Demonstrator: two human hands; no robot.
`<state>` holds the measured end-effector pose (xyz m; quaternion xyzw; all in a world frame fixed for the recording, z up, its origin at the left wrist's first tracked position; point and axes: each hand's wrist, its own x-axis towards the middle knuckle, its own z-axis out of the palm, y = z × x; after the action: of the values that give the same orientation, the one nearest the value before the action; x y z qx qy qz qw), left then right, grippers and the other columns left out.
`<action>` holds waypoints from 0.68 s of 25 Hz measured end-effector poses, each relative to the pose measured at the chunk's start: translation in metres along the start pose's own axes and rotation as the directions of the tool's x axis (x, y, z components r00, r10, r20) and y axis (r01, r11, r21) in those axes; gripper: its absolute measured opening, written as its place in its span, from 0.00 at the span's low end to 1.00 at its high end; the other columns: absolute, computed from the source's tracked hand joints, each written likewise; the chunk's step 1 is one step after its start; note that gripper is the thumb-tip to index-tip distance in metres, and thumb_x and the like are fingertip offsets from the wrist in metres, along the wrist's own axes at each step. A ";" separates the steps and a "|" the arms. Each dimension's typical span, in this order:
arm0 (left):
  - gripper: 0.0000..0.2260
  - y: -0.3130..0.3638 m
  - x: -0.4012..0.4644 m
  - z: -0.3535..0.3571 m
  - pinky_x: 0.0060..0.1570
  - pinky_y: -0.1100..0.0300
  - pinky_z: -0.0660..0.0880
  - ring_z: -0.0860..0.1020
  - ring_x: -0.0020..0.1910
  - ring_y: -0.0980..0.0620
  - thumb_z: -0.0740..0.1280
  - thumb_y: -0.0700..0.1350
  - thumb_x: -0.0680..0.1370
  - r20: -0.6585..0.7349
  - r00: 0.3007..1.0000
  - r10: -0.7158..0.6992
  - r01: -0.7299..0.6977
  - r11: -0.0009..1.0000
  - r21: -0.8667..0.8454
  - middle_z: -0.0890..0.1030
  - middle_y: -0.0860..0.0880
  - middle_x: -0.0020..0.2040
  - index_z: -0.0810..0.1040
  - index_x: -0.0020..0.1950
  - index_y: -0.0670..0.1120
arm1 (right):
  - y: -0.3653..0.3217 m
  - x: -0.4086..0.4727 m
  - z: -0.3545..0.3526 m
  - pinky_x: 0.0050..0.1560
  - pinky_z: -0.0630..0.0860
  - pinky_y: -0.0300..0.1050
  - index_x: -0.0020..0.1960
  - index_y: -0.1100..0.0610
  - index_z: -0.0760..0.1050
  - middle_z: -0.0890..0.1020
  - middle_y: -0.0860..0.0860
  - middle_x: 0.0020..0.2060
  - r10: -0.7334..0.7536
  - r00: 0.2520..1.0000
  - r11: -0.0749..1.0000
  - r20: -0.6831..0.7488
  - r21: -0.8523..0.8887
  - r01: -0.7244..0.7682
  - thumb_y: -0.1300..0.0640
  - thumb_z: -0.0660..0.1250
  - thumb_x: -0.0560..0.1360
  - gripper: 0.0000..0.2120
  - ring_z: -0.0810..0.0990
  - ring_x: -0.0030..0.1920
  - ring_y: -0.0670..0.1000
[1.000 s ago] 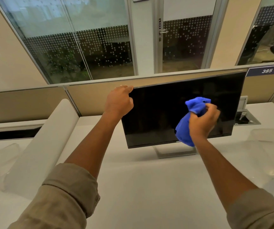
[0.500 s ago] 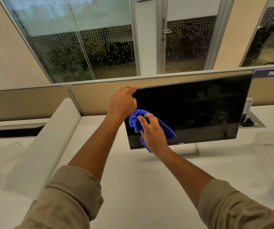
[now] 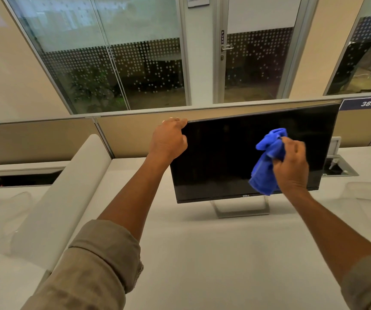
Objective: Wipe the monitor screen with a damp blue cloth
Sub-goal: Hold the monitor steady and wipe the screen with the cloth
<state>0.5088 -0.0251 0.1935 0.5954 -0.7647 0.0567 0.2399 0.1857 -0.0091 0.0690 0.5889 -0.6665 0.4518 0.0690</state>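
While the one monitor [image 3: 236, 153] stands on its stand on the white desk [image 3: 202, 253], two hands work at it. The left hand [image 3: 168, 139] curls its fingers over the top left corner. The right hand [image 3: 291, 166] grips the single bunched blue cloth [image 3: 266, 162] against the dark screen's right half.

My bare forearms [image 3: 135, 189] come out of rolled-up, crumpled khaki-grey fabric shirt sleeves [image 3: 99, 260], cuffs bunched near my elbows.
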 end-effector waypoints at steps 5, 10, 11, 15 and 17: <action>0.21 0.000 0.000 0.000 0.54 0.53 0.76 0.78 0.57 0.44 0.62 0.39 0.74 0.001 1.000 -0.007 0.007 1.000 0.005 0.80 0.44 0.61 0.76 0.66 0.45 | -0.006 0.012 -0.008 0.42 0.76 0.46 0.67 0.52 0.65 0.74 0.58 0.56 0.052 0.997 0.997 -0.059 0.055 -0.048 0.53 0.71 0.74 0.25 0.79 0.48 0.59; 0.20 0.005 0.005 -0.003 0.49 0.54 0.76 0.78 0.53 0.44 0.60 0.37 0.72 0.057 0.998 -0.011 0.009 0.999 0.037 0.81 0.44 0.55 0.77 0.63 0.44 | -0.076 -0.017 0.033 0.33 0.77 0.49 0.65 0.55 0.71 0.73 0.57 0.53 -0.095 0.993 0.995 0.065 0.041 0.092 0.59 0.70 0.73 0.21 0.79 0.39 0.59; 0.20 0.005 0.006 -0.004 0.49 0.54 0.76 0.78 0.53 0.43 0.60 0.37 0.72 0.068 0.998 -0.012 0.009 0.999 0.047 0.81 0.44 0.54 0.77 0.63 0.44 | -0.091 -0.025 0.041 0.32 0.77 0.48 0.64 0.55 0.72 0.73 0.57 0.52 -0.131 0.988 0.991 0.081 0.048 0.127 0.59 0.70 0.73 0.21 0.78 0.38 0.58; 0.24 0.006 0.008 -0.005 0.47 0.51 0.76 0.78 0.52 0.40 0.60 0.37 0.72 0.091 0.996 -0.004 -0.007 0.994 0.113 0.79 0.43 0.55 0.73 0.69 0.48 | -0.142 -0.057 0.073 0.31 0.78 0.46 0.62 0.51 0.69 0.72 0.54 0.51 -0.323 0.915 0.945 0.240 0.024 0.327 0.58 0.68 0.74 0.18 0.76 0.39 0.52; 0.27 0.008 0.008 -0.003 0.46 0.50 0.74 0.77 0.49 0.39 0.59 0.38 0.74 0.118 0.993 0.020 -0.037 0.988 0.149 0.77 0.42 0.54 0.68 0.73 0.53 | -0.154 -0.076 0.088 0.32 0.79 0.44 0.62 0.51 0.70 0.74 0.56 0.54 -0.437 0.828 0.880 0.352 -0.021 0.474 0.59 0.71 0.72 0.20 0.78 0.41 0.53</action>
<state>0.5011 -0.0284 0.2014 0.6032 -0.7792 0.0831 0.1486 0.3777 0.0013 0.0508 0.7947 -0.5317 0.2783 0.0914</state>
